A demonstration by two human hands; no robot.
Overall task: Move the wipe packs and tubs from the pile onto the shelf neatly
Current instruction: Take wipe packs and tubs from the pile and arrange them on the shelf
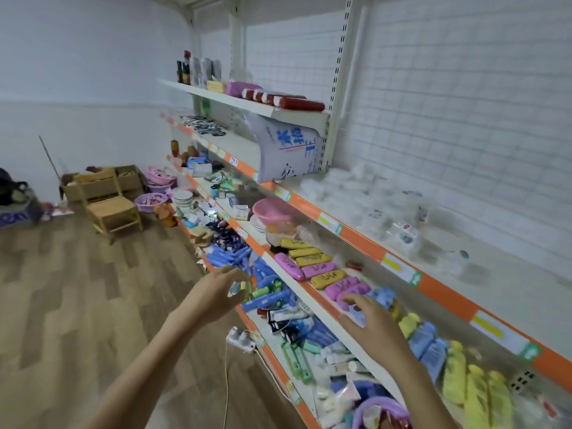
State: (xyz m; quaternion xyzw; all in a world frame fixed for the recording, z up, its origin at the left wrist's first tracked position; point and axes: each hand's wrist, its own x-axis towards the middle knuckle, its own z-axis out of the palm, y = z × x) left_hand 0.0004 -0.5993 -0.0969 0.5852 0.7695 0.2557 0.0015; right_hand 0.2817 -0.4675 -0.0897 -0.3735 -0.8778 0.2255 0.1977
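Observation:
Pink and yellow wipe packs [312,267] lie in a neat row on the middle shelf [312,308]. Blue wipe packs [382,297] and yellow wipe packs [476,391] continue the row to the right. A loose pile of blue packs [235,258] lies on the lower shelf. My left hand [213,294] hovers over that pile's near end, fingers and thumb curled round a small pale blue pack [237,287]. My right hand [371,323] is spread over the middle shelf, fingertips touching a light blue pack [356,314] beside the pink ones.
The upper shelf [371,243] carries clear plastic tubs and a tilted white sack [288,150]. A pink basket [272,212] sits further along the middle shelf. A white power strip [243,339] with a cord hangs at the lower shelf edge. A wooden chair [108,202] stands on the floor.

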